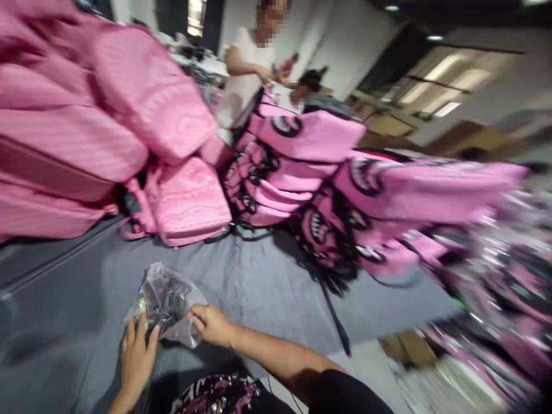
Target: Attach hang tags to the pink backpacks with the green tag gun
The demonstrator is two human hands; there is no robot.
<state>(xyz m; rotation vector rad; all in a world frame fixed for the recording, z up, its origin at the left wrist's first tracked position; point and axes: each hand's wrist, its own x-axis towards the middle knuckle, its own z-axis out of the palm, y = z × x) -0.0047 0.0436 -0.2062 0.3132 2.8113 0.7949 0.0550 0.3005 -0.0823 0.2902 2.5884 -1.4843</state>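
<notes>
A clear plastic bag [176, 290] with dark printing lies on the grey table cover, close in front of me. My right hand [211, 325] pinches its right edge between thumb and fingers. At its left side, my left hand [138, 353] rests with fingers stretched out and apart, touching the plastic. Something small and green [142, 306] shows by the left fingertips, too blurred to name. Dark contents seem to show through the plastic, but I cannot make out what they are.
Pink backpacks [150, 92] are heaped at the left, with a smaller pink bag [194, 201] beside them. Pink-and-black patterned backpacks [302, 167] are stacked along the table [259, 276]. Plastic-wrapped bags [509, 276] lie at the right. A person [254, 63] stands behind the stacks.
</notes>
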